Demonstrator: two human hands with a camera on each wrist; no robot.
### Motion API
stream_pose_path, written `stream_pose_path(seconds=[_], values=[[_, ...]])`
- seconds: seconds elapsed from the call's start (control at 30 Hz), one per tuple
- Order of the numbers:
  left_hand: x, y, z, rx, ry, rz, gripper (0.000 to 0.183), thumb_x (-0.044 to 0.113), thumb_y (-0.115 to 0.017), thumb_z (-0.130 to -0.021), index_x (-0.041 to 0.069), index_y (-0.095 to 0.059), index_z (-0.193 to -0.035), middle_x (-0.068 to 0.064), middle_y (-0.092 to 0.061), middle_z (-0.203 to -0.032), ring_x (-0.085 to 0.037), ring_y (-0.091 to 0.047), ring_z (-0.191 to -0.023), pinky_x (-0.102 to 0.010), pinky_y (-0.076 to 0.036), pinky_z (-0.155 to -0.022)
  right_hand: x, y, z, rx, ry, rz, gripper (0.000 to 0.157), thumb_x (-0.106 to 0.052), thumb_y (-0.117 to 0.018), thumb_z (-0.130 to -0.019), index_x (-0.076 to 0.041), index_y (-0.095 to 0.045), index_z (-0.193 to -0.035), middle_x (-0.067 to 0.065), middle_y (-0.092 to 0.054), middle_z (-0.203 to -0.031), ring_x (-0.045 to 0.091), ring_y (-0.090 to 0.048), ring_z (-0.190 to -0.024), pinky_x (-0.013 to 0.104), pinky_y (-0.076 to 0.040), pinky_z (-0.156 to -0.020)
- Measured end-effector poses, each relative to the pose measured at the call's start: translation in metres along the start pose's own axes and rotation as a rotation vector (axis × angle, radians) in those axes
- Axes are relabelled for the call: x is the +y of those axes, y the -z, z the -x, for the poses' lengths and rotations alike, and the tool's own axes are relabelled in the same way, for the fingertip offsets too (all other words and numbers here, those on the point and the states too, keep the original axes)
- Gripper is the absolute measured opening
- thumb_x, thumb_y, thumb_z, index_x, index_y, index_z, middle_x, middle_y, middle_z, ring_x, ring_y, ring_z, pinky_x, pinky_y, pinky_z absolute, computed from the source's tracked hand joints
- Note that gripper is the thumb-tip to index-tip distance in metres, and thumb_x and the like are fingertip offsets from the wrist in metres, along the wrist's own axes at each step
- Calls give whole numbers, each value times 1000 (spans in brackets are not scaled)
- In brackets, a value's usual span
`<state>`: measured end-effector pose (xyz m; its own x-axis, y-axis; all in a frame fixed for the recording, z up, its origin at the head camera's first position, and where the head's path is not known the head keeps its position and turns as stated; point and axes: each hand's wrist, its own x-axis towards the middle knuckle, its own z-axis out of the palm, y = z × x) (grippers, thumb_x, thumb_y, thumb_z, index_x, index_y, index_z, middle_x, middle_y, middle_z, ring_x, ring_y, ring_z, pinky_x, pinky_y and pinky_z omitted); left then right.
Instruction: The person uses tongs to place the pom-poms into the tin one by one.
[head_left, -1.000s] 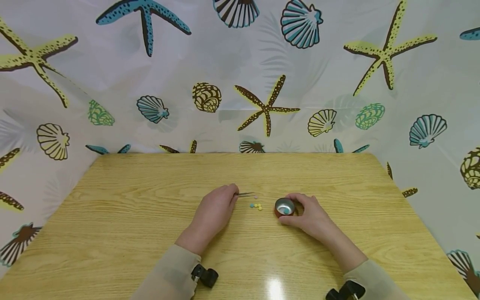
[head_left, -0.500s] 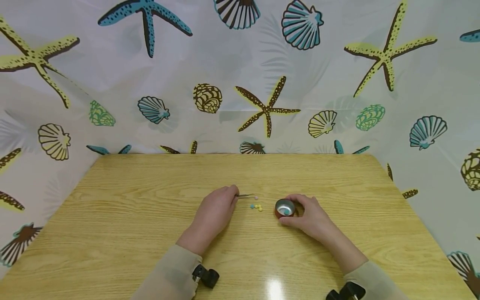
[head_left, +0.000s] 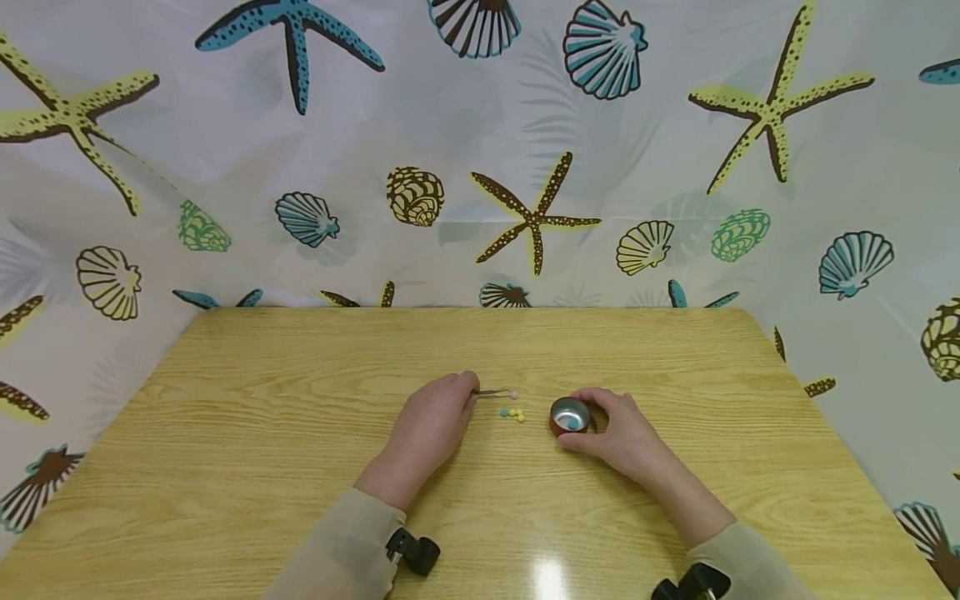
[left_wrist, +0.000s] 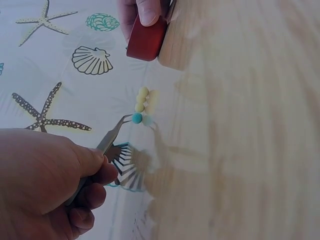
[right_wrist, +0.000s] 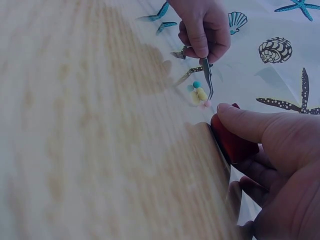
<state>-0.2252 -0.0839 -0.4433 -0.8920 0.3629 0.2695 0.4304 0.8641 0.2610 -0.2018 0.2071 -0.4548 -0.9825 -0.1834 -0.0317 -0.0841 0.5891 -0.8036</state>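
Observation:
My left hand (head_left: pixel 431 429) pinches a pair of metal tweezers (head_left: pixel 491 392) with bent tips, clearest in the left wrist view. Right at the tips is a small pink bead (head_left: pixel 513 395); the blue bead hides it in the left wrist view. Just nearer to me, a blue bead (head_left: pixel 504 413) and several yellow beads (head_left: pixel 520 416) lie clustered on the table. My right hand (head_left: pixel 622 437) holds a small red cup (left_wrist: pixel 147 40) upright by its sides, thumb in front and fingers behind. Something blue, like a bead, shows on its silvery inside.
The wooden table (head_left: pixel 262 442) stretches to both sides of the hands. Behind it hangs a white cloth (head_left: pixel 450 108) printed with starfish and shells. Black wrist mounts (head_left: pixel 412 552) sit at both sleeves.
The tweezers' tips have come down slightly toward me and drawn together at the pink bead. My right hand and the red cup have stayed in place.

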Motion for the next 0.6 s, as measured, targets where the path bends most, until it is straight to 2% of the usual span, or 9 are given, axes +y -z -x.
stream_pose_path(seconds=[0.6], values=[[3,-2,-3,-19,15,4,5,12,-69,-112,8,-71,-115,-6,-72,-94,-21,-69,-81,-39,-58,-71,0,0,0,-6,6,-4,66,-31,-95,-92,-8,-66,-146,16,-67,-146,57,-9,-163,74,-14,-128]])
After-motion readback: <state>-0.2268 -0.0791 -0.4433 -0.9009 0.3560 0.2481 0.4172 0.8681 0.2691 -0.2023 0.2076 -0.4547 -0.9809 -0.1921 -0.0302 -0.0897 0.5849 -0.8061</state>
